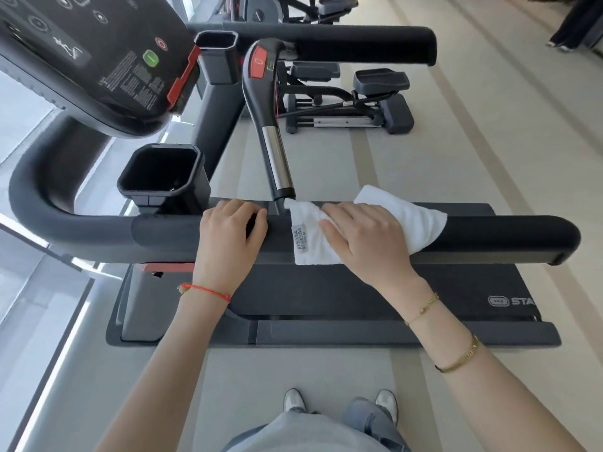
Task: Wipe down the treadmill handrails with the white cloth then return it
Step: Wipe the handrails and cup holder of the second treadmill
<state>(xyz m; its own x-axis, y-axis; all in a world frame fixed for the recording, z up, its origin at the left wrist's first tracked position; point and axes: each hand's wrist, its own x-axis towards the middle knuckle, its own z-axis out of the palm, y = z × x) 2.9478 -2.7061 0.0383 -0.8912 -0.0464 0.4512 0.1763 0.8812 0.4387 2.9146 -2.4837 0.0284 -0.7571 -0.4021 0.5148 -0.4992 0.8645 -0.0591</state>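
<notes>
The near black handrail (pixel 509 231) of the treadmill runs left to right across the middle of the view. A white cloth (pixel 308 243) with a small sewn label lies draped over it. My right hand (pixel 365 236) lies flat on the cloth, pressing it onto the rail. My left hand (pixel 228 233) rests on the same rail just to the left, its fingers curled over the rail's top. The far handrail (pixel 365 44) runs parallel at the top. A centre grip with a chrome section (pixel 275 154) and red button rises between the rails.
The console (pixel 85 60) hangs at upper left, with two black cup holders (pixel 163 174) beside it. The treadmill belt (pixel 359 288) lies below the rail. A stepper machine (pixel 352 99) stands beyond. My feet (pixel 339 406) stand on the grey floor alongside.
</notes>
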